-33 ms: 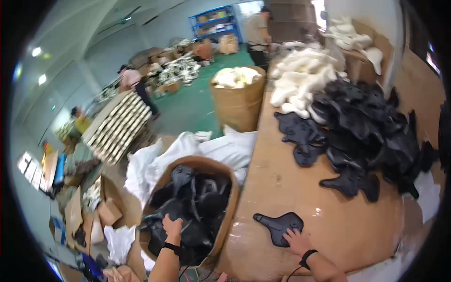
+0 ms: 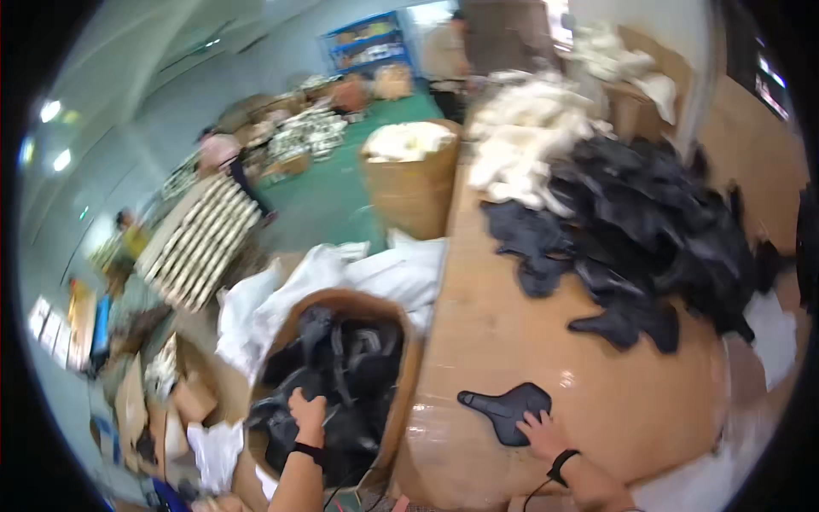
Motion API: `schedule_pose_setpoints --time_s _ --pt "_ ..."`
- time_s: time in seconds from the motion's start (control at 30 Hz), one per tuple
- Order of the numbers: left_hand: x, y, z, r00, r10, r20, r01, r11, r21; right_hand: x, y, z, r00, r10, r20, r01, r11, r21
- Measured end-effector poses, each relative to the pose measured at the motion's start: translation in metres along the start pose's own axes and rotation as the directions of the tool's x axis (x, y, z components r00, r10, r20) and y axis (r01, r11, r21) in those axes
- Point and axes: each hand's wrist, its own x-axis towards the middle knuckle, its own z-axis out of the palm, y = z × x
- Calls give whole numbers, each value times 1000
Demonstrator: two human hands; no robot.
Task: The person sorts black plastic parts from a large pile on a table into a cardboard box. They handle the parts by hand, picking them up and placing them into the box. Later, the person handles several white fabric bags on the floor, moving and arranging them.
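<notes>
**Two hands, one saddle, one full barrel**

A worker's right hand (image 2: 543,433) rests on the wide rear end of a black bicycle saddle (image 2: 506,410) lying flat on the tan surface (image 2: 503,333), at about five o'clock in the head view. The fingers are spread open and laid on the saddle's broad end, not closed around it. The saddle's long axis runs roughly from four o'clock to ten o'clock, its narrow nose pointing toward ten o'clock, away from the hand and toward the surface's left edge; the fingers sit just at its four o'clock end. A dark band circles the wrist.

At about seven o'clock, the left hand (image 2: 308,415) reaches down into a round cardboard barrel (image 2: 408,375) packed with black saddle parts (image 2: 350,358). Its fingers curl onto a dark piece near the barrel's near side, though whether they actually grip it cannot be told. This wrist wears a dark band too.

Beside the barrel, white plastic sheeting (image 2: 358,277) spills between it and the surface's edge. Farther along the surface, toward one o'clock, lies a large heap of black saddle covers (image 2: 657,230), and beyond it a heap of white pieces (image 2: 525,141). A second cardboard barrel (image 2: 414,183) filled with white pieces stands on the green floor (image 2: 320,200) at twelve o'clock, with other people at work in the distance.
</notes>
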Motion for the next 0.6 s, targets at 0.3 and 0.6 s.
schedule_pose_setpoints --time_s 0.3,0.6 --pt "-82 235 153 714 515 474 -348 849 -397 -95 213 -39 917 361 170 -222 108 969" --pt "-339 535 355 144 744 652 -150 668 -729 -198 473 -107 64 997 53 443 -76 893"
